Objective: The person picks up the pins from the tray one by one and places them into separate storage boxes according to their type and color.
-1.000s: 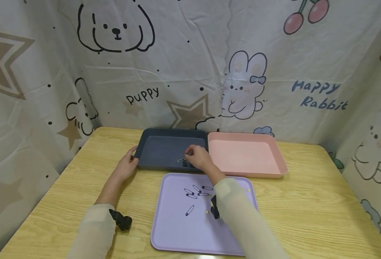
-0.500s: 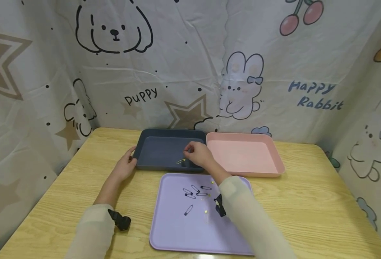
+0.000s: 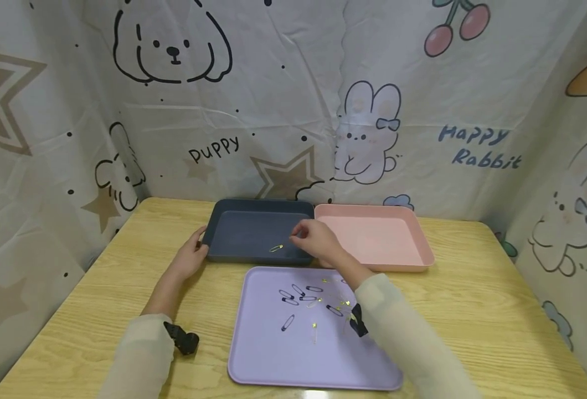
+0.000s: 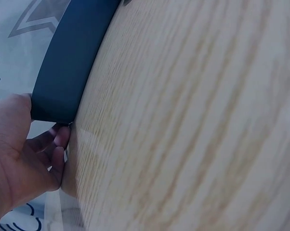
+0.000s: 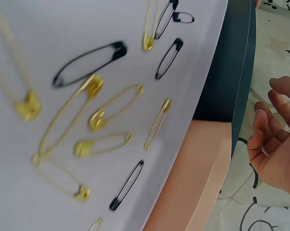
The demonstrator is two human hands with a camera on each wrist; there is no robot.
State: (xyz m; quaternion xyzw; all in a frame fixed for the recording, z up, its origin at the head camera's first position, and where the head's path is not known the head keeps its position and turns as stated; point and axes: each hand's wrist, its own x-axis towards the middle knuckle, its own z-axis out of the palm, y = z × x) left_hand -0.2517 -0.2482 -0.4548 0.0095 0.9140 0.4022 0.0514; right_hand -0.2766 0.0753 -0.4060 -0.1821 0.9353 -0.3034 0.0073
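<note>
Gold safety pin (image 3: 276, 248) in dark tray (image 3: 238, 235), right hand (image 3: 315, 239) above

Your gold safety pin (image 3: 276, 249) lies flat and closed on the floor of the dark blue tray (image 3: 233, 230), near its front right corner, slanted a little, its head toward the left. That tray is a shallow rectangle with rounded corners, sitting level on the surface and touching the pink tray (image 3: 425, 252) on its right. In front of both you have the lilac tray (image 3: 258, 360), where black and gold safety pins (image 5: 99, 118) lie scattered flat, all closed, a few overlapping.
</note>
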